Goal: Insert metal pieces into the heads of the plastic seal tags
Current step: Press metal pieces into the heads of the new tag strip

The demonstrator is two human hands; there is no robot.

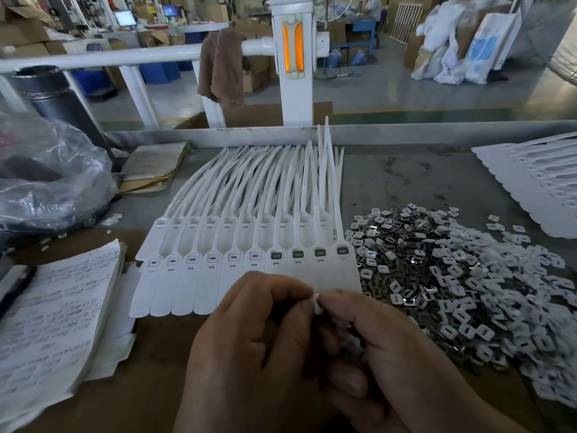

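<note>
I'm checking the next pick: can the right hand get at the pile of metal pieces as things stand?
Probably yes. The pile lies just beside the right hand, nothing between them. But that hand and the left hand pinch a small piece together, so its grip is taken for now.

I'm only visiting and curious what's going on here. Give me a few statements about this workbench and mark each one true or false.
1. The pile of small pieces lies to the right of the row of tags. True.
2. Both hands are open and empty. False: the left hand and right hand pinch a small white piece between their fingertips.
3. All ten heads in the front row look alike. False: the six left heads show a white slotted face, while the four right heads show a dark square.
4. A handwritten notebook lies to the left of the tags. True.
</note>
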